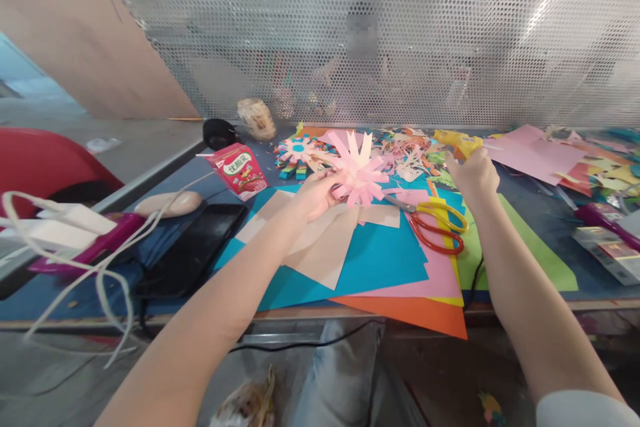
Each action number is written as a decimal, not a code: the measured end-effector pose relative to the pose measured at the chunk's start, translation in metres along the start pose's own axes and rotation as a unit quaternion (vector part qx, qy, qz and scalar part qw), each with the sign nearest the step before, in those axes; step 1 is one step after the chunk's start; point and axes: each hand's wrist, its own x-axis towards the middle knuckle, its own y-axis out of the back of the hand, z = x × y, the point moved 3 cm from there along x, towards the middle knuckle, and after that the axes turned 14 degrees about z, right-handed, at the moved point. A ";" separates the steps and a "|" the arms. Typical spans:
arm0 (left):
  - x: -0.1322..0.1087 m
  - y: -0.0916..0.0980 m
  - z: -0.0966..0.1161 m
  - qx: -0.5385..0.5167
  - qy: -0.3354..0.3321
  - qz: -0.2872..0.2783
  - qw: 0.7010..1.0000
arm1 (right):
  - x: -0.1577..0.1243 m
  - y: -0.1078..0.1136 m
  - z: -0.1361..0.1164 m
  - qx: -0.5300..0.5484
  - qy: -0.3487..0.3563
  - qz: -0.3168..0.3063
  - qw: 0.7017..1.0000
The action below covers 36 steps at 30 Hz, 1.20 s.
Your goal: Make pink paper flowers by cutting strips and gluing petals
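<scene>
My left hand (323, 192) pinches the edge of a pink paper flower (364, 170) with cut, spreading strips, held up over the coloured sheets. In my right hand (475, 172) is a yellow glue gun (459, 141), pointing left, its handle mostly covered by my fingers. Scissors (430, 221) with red and yellow handles lie open between my arms. Beneath the flower are beige paper pieces (325, 257) on blue sheets (380, 267). Just behind my left hand rests a multicoloured layered paper flower (300, 150).
Paper scraps (407, 150) pile up along the perforated metal panel (310, 33). On the left are a red drink carton (240, 170), a black phone (195, 250), a beige computer mouse (170, 204) and white cables (103, 280). Green paper (530, 247) lies beneath my right forearm; an orange sheet (415, 315) overhangs the table edge.
</scene>
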 end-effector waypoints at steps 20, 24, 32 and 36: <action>-0.005 -0.005 -0.002 -0.017 0.006 -0.004 1.000 | -0.051 0.016 -0.053 0.040 0.295 0.114 0.948; -0.001 -0.001 -0.004 -0.015 0.010 0.035 0.999 | -0.060 0.013 -0.060 0.006 0.377 0.125 0.918; -0.003 -0.002 -0.004 -0.027 0.018 0.050 0.998 | -0.065 0.007 -0.060 -0.023 0.437 0.123 0.891; -0.003 -0.001 -0.003 -0.028 0.019 0.060 0.998 | -0.066 0.009 -0.063 -0.029 0.442 0.119 0.888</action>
